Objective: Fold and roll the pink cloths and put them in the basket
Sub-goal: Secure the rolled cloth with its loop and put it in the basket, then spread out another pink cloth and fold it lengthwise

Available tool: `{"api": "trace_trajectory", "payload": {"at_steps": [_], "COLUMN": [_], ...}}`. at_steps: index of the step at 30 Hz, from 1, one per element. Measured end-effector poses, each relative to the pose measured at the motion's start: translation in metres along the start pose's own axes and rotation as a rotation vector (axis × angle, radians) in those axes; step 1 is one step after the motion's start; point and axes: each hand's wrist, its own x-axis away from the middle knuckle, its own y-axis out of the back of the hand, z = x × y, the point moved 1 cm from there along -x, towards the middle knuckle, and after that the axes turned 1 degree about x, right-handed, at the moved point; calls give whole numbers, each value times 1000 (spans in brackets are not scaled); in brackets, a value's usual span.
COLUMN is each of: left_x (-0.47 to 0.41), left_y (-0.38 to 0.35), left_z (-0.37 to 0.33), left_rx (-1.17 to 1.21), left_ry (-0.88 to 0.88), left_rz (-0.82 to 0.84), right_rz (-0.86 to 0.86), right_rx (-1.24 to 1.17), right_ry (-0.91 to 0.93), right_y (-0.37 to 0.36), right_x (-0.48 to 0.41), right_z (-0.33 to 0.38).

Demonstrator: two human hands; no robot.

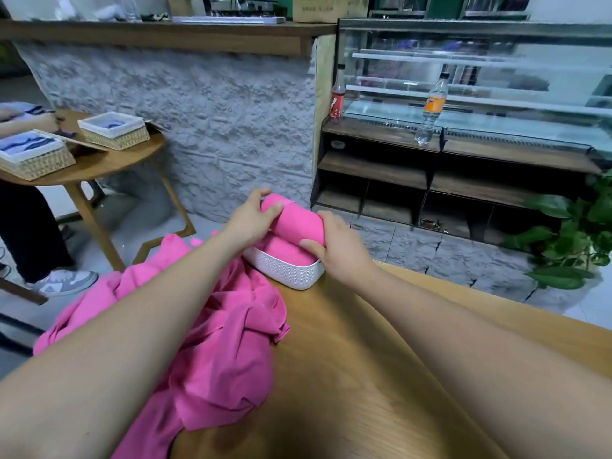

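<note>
A rolled pink cloth [295,220] is held just above the white basket [291,270] at the far edge of the wooden table. My left hand [250,218] grips its far left end and my right hand [337,245] grips its near right end. Under it, inside the basket, lies another rolled pink cloth [287,251]. A heap of loose pink cloths [212,329] sprawls over the table's left side, partly beneath my left forearm.
The wooden table [351,376] stretches toward me. At the left, a round side table [109,160] carries two wicker baskets, with another person standing by it. A glass display case [480,94] with two bottles stands to the right, and a potted plant [573,233] grows beside it.
</note>
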Motion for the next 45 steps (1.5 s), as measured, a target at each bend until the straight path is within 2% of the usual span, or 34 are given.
{"api": "trace_trajectory", "payload": {"at_steps": [7, 10, 16, 30, 35, 37, 41, 45], "left_x": [8, 11, 13, 9, 8, 9, 11, 7], "left_y": [0, 3, 4, 2, 8, 10, 10, 4], "left_z": [25, 29, 23, 16, 13, 11, 15, 21], "left_rx": [-283, -381, -715, -858, -804, -770, -668, -620], "left_ry": [-123, -115, -238, -264, -227, -249, -190, -209], "left_rz": [-46, -41, 60, 248, 280, 275, 308, 299], "right_rz": [-88, -3, 125, 387, 479, 423, 115, 111], "right_rx": [309, 343, 395, 513, 499, 500, 553, 638], "right_ry": [208, 255, 235, 150, 158, 157, 83, 60], "right_y": [3, 2, -3, -9, -5, -5, -8, -9], "right_x": [-1, -9, -29, -43, -37, -32, -10, 3], "right_z": [9, 16, 30, 34, 35, 32, 37, 42]}}
